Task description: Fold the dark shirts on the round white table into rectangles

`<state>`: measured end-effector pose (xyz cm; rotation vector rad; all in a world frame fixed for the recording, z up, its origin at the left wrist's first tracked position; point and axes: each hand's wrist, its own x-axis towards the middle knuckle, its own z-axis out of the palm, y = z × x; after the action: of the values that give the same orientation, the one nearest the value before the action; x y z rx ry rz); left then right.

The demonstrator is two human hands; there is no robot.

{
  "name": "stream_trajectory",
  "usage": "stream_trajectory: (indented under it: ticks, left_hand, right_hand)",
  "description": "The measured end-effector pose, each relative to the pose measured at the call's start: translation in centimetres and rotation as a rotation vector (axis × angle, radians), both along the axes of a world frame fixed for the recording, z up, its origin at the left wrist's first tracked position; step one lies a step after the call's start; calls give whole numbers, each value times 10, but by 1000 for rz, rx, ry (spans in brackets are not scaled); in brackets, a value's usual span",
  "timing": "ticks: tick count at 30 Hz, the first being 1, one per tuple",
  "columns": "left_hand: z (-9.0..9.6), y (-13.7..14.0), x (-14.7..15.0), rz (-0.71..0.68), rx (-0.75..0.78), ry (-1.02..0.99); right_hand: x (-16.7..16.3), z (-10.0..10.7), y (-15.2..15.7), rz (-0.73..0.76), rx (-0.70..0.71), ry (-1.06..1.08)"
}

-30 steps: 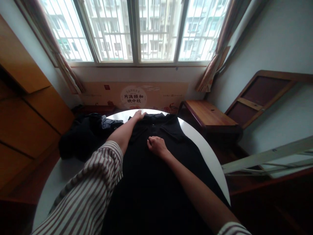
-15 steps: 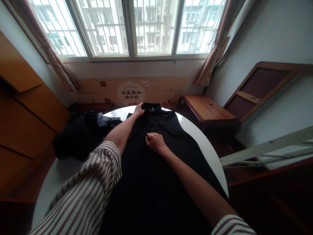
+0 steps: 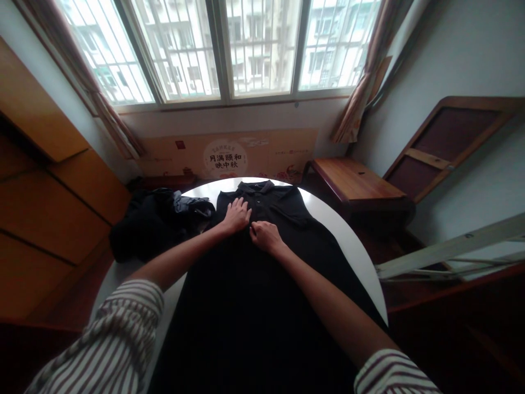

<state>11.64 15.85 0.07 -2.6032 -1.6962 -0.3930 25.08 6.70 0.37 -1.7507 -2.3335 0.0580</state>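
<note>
Two hands show on my feed, and working from the left I see wooden cabinets (image 3: 47,219), then a heap of dark clothes (image 3: 147,227) at the edge of the round white table (image 3: 356,251). Next, my left grip (image 3: 238,215) lies released, fingers spread on the black shirt (image 3: 241,290), which covers the table's middle with its collar (image 3: 256,187) near the far rim; just beside it my right grip (image 3: 266,236) rests curled on the shirt front, pinching cloth or not I cannot tell, and farther right stands a low wooden stool (image 3: 356,178)
</note>
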Motion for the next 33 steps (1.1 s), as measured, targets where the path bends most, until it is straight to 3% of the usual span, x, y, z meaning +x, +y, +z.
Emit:
stream_trajectory:
  ticks: [4,11,15,20,24,28,33]
  left_hand:
    - [-19,-57,-32,-37,-90,77]
    - [-11,-86,-48,-43,-148,-5]
    - [-12,-127,-65,-70,-157,9]
    - [-17,-202,-118,-111,-165,40]
    - [-13,-261,-155,-113,-183,49]
    - [-1,-314,-178,-175,-177,37]
    - [12,-358,-193,-430,-108,55]
  right_hand:
    - [-1,5,-2,-9,-24,-13]
    - [-10,23,-24,22,-38,-61]
    - [0,13,-83,144,-30,-78]
    - [44,-9,-195,279,-40,12]
    - [79,-19,-269,282,-18,9]
    - [113,-28,-315,277,78,-15]
    - [146,-29,-342,242,277,-23]
